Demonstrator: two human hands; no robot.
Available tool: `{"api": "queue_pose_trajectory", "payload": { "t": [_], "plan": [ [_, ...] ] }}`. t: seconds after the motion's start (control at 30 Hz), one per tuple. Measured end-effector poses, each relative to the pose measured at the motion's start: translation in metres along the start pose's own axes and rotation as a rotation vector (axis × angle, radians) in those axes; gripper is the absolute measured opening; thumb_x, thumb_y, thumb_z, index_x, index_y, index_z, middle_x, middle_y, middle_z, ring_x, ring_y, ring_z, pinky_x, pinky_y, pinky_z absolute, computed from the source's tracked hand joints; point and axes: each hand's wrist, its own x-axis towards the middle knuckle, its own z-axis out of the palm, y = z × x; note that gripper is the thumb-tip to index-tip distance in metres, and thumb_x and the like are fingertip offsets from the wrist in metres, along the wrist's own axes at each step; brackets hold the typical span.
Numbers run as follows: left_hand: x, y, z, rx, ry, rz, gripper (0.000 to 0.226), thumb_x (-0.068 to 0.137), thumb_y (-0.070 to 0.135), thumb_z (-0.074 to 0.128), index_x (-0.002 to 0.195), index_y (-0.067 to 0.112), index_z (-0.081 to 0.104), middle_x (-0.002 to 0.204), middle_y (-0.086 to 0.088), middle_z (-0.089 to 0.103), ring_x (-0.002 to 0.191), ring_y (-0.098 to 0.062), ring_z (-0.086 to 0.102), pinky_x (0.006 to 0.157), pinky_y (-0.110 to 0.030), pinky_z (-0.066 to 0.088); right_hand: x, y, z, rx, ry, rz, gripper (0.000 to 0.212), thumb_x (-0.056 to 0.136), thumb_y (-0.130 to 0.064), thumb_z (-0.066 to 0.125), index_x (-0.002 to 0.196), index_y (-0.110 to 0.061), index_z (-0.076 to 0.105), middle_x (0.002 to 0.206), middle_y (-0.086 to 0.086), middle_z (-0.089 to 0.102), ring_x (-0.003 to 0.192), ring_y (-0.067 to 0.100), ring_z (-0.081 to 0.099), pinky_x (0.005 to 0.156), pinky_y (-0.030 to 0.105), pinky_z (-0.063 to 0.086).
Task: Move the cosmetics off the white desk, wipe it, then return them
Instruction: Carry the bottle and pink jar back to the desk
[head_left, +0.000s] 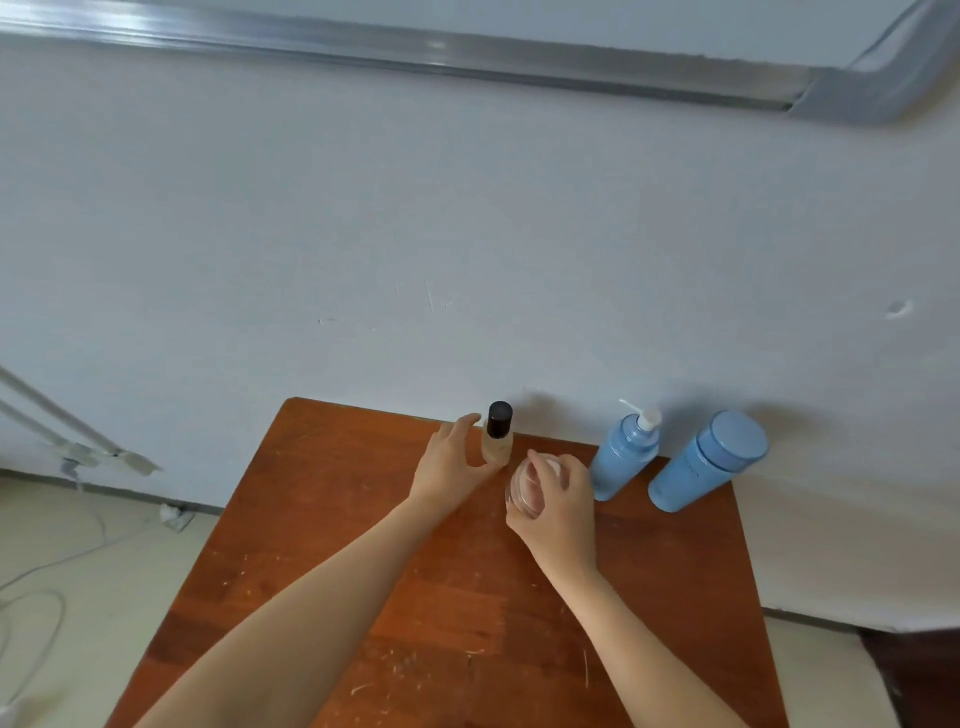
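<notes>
Small beige bottle (497, 448), black cap (500, 419); clear round jar (520, 498)

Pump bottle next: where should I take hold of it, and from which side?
Take the blue pump bottle round its straight cylindrical body, below the shoulder, coming from the near side. It stands upright by the wall, the capped blue bottle is close on its right, and the pump head is narrow and would probably give.
</notes>
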Motion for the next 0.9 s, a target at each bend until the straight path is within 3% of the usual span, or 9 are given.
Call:
{"api": "queue_pose_trajectory", "payload": {
  "t": [0.1, 0.33, 0.5, 0.67, 0.8, 0.9],
  "plan": [
    [0.009, 0.007, 0.015, -0.039, 0.013, -0.001, 0.065, 0.073, 0.032, 0.071, 0.129, 0.019, 0.041, 0.123, -0.002, 0.053, 0.117, -0.019, 0.045, 0.088, -0.035, 0.046, -0.007, 0.005, -0.013, 0.044, -0.002, 0.005, 0.063, 0.067, -0.019, 0.077, 0.125, -0.018, 0.052, 0.123, 0.008, 0.043, 0.111, 0.020, 0.045, 0.091, 0.021, 0.036],
    [0.014, 0.005, 0.038, -0.153, 0.111, -0.067, 0.043, 0.075, 0.026, 0.071, 0.110, 0.016, 0.047, 0.094, 0.002, 0.053, 0.096, -0.023, 0.053, 0.066, -0.028, 0.038, -0.007, 0.009, -0.026, 0.043, -0.005, -0.006, 0.060, 0.068, -0.019, 0.075, 0.123, -0.017, 0.054, 0.124, 0.011, 0.044, 0.112, 0.023, 0.046, 0.092, 0.024, 0.039],
    [-0.004, -0.004, 0.013, -0.266, 0.113, -0.040, 0.040, 0.072, 0.027, 0.076, 0.102, 0.026, 0.050, 0.086, 0.016, 0.060, 0.079, -0.007, 0.057, 0.062, -0.018, 0.041, -0.007, 0.009, -0.025, 0.055, -0.048, -0.012, 0.062, 0.068, -0.019, 0.075, 0.126, -0.020, 0.051, 0.127, 0.009, 0.041, 0.116, 0.021, 0.042, 0.095, 0.022, 0.035],
    [-0.058, -0.039, -0.038, -0.292, 0.160, -0.058, 0.045, 0.069, 0.027, 0.078, 0.102, 0.034, 0.047, 0.087, 0.019, 0.059, 0.081, 0.001, 0.057, 0.061, -0.013, 0.041, -0.004, -0.010, -0.023, 0.021, -0.151, -0.125, 0.065, 0.068, -0.023, 0.075, 0.127, -0.023, 0.047, 0.131, 0.004, 0.039, 0.122, 0.014, 0.036, 0.095, 0.019, 0.029],
    [-0.096, -0.069, -0.082, -0.237, 0.184, -0.077, 0.056, 0.069, 0.022, 0.078, 0.112, 0.027, 0.042, 0.089, 0.013, 0.058, 0.080, 0.001, 0.057, 0.061, -0.013, 0.043, -0.001, -0.039, -0.023, 0.025, -0.183, -0.227, 0.053, 0.065, -0.026, 0.076, 0.112, -0.024, 0.051, 0.111, -0.012, 0.045, 0.107, 0.007, 0.040, 0.082, 0.010, 0.031],
    [-0.107, -0.080, -0.108, -0.216, 0.209, -0.072, 0.053, 0.070, 0.024, 0.078, 0.111, 0.020, 0.046, 0.093, 0.006, 0.059, 0.080, -0.007, 0.058, 0.063, -0.016, 0.043, -0.005, -0.061, -0.022, 0.083, -0.166, -0.281, 0.051, 0.066, -0.026, 0.078, 0.108, -0.027, 0.050, 0.099, -0.028, 0.036, 0.100, 0.002, 0.039, 0.077, 0.007, 0.034]
  ]
}}
